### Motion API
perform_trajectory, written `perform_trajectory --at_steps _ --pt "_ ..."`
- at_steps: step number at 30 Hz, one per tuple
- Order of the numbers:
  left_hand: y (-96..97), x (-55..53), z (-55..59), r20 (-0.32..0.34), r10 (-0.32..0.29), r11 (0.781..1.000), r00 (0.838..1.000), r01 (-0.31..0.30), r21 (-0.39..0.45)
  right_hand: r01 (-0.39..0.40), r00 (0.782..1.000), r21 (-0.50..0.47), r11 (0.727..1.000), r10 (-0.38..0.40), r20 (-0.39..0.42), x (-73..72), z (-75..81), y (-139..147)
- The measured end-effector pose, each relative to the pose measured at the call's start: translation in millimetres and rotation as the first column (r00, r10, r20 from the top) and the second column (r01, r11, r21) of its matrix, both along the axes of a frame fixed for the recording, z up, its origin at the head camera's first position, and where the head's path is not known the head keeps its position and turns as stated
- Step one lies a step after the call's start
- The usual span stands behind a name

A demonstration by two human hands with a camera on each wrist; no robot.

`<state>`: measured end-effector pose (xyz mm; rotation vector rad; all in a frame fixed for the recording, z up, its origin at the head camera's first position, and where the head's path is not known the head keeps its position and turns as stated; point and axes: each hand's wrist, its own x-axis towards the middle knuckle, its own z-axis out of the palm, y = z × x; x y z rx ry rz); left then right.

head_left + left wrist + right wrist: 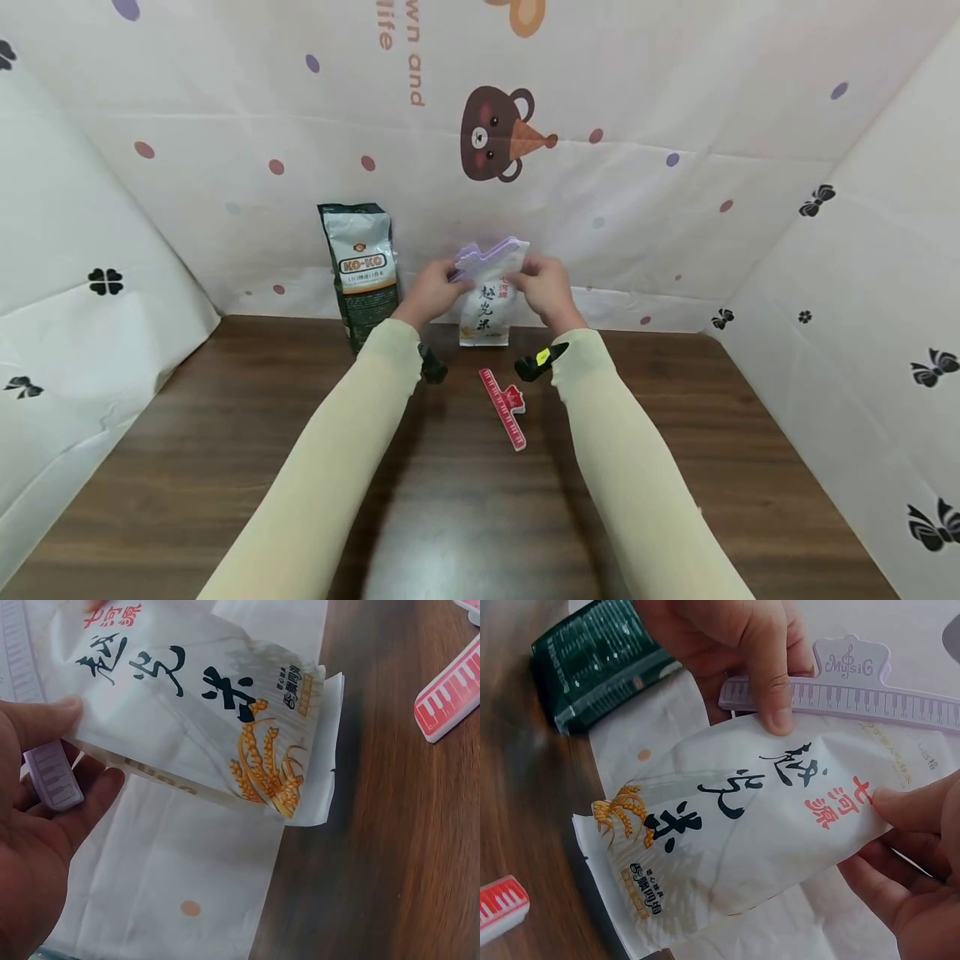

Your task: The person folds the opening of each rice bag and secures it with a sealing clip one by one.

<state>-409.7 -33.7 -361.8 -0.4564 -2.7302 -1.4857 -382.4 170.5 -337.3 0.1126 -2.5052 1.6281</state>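
Observation:
A white rice bag (480,327) with black and red characters and printed golden wheat stands at the back of the table. Across its top runs a purple piano-key bag clip (832,699) marked "Music", tilted in the head view. My left hand (432,293) pinches the bag's left edge close to one end of the clip, thumb in front and fingers behind. On the opposite edge, my right hand (551,292) pinches the bag near the red characters, with its thumb (911,806) on the front.
A dark green and silver KO-KO bag (366,271) stands left of my left hand against the patterned backdrop (660,242). On the brown wooden table (645,433), a red piano-key bag clip (504,408) lies in front of the rice bag. White sheets rise at both sides.

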Motion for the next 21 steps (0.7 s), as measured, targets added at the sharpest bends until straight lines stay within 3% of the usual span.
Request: perform_trajectory --at_steps 10,21 --pt "10.6 -6.2 -9.8 0.019 0.001 0.999 1.0 -0.002 0.054 0.026 0.999 -0.002 1.0 -0.026 0.018 -6.6 -8.8 7" --pt "21.7 -11.3 -18.9 0.032 -0.005 1.0 0.999 0.004 0.027 0.066 0.998 0.012 0.998 -0.066 0.007 -9.5 -18.3 15"
